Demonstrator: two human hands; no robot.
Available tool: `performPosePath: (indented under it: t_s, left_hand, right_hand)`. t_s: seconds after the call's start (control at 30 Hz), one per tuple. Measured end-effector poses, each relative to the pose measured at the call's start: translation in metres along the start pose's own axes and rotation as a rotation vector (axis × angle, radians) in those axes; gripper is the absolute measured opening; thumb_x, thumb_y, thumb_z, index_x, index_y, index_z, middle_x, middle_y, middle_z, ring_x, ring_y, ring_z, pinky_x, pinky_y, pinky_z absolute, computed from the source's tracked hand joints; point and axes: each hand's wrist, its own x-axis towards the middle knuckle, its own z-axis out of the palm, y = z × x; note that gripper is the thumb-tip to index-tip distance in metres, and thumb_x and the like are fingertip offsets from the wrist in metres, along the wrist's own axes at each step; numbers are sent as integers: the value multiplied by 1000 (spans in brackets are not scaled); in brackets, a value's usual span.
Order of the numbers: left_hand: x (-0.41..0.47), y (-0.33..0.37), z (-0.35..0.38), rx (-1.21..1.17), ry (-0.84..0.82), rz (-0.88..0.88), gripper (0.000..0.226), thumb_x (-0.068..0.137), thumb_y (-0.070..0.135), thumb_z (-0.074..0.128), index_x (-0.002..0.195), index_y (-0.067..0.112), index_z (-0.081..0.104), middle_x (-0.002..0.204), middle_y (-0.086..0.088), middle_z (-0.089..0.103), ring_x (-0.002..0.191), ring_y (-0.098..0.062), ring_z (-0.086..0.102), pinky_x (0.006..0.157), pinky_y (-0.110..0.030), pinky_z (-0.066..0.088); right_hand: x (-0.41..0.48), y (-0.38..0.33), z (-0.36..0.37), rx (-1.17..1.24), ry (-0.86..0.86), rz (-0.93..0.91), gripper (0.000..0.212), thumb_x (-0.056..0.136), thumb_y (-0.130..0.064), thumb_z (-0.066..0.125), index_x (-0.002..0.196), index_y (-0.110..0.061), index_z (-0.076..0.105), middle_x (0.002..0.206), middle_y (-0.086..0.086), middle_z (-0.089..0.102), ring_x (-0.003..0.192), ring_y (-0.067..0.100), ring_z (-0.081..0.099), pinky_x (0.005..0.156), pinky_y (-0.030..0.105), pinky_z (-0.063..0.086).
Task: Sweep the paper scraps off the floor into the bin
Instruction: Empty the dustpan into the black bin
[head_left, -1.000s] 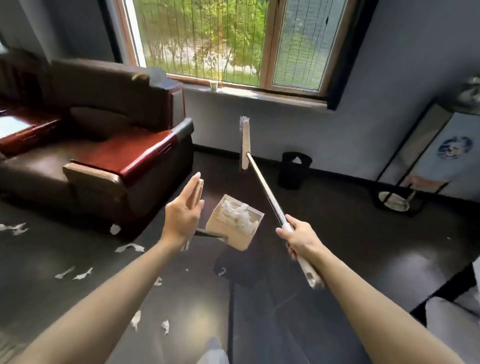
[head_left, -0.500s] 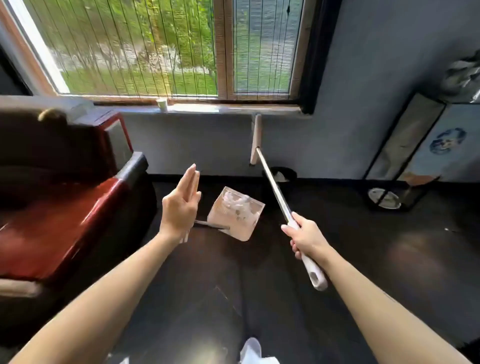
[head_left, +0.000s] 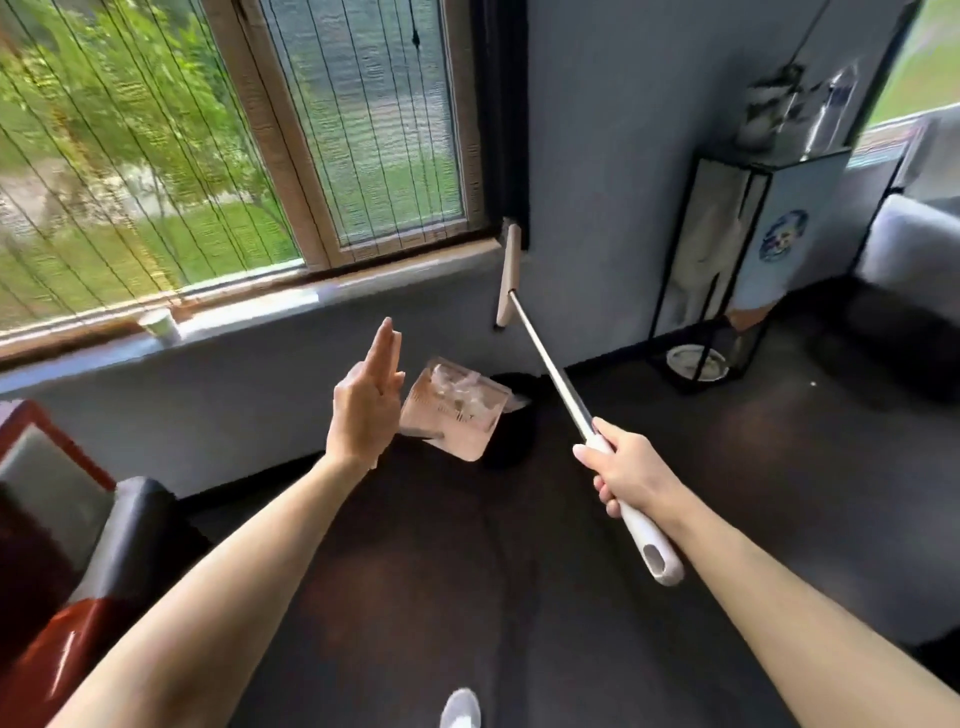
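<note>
I hold a beige dustpan (head_left: 454, 415) up over the dark floor, with white paper scraps (head_left: 457, 385) piled in it. My left hand (head_left: 366, 410) carries it by the handle; its fingers point straight up and its thumb side is hidden. Just behind the dustpan stands the black bin (head_left: 511, 444), against the wall and mostly covered by the pan. My right hand (head_left: 628, 470) grips the white handle of the broom (head_left: 550, 366), whose metal pole slants up to a beige head near the window corner.
A red and black armchair (head_left: 78, 530) fills the lower left. A paper cup (head_left: 158, 323) sits on the window sill. A black metal-frame stand (head_left: 727, 249) and a grey seat (head_left: 909, 254) are at the right. My shoe (head_left: 460, 709) shows at the bottom.
I have moved nearer the wall and turned right: the armchair slid off to the left and the bin now lies right behind the raised dustpan. Both hands keep their hold.
</note>
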Motion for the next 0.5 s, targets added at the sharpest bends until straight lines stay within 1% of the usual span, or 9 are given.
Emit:
performPosePath:
  t_s: [0.03,0.1,0.2,0.27,0.33,0.37,0.43,0.5]
  left_hand:
    - [16,-12,4,10,-17,28,65,91,-1,58,148,16,30,132,-9,56,111,-19,57,96,-28,43]
    - [45,-31,8,28,-46,84,65,91,0,58,148,17,30,128,-16,59,108,-29,61,93,-33,45]
    - [88,-55,16,50,-151,154,65,94,2,55,149,22,27,120,-20,61,102,-35,61,91,-47,51]
    - [114,-64,24,85,-245,213,65,95,4,52,149,28,26,111,-20,60,96,-37,61,83,-53,53]
    - [137,-69,37,161,-334,297,63,96,8,51,150,29,26,100,-17,58,84,-38,60,73,-53,54]
    - [147,-70,45,212,-374,321,63,96,11,51,150,31,25,98,-14,56,82,-38,60,70,-51,53]
    - [160,-72,65,293,-469,373,63,96,14,49,150,35,24,103,-12,54,84,-40,60,69,-47,53]
    - [162,-75,85,315,-583,496,64,94,17,48,149,37,23,108,-12,55,84,-42,62,68,-45,55]
  right_hand:
    - [8,-6,9,13,27,3,65,96,-19,57,152,-24,26,64,5,50,48,11,43,40,23,41]
    - [22,-16,24,33,77,11,63,96,-19,57,151,-25,28,64,4,51,48,11,44,41,23,41]
    - [40,-28,40,95,136,38,62,96,-19,57,151,-26,29,63,5,49,47,11,43,40,23,41]
    - [50,-33,46,132,171,59,63,95,-20,57,151,-27,29,63,5,48,47,11,42,40,23,41]
    - [58,-38,46,161,201,77,63,96,-20,57,151,-28,28,63,5,46,46,11,41,40,23,40]
    - [62,-41,44,177,216,87,62,96,-20,57,151,-29,28,62,5,45,45,11,40,40,23,39]
    - [69,-43,37,196,242,108,61,97,-19,56,150,-30,29,62,5,43,44,11,38,39,22,37]
    - [75,-44,27,204,259,117,60,97,-19,56,150,-30,30,61,5,42,43,11,36,38,22,35]
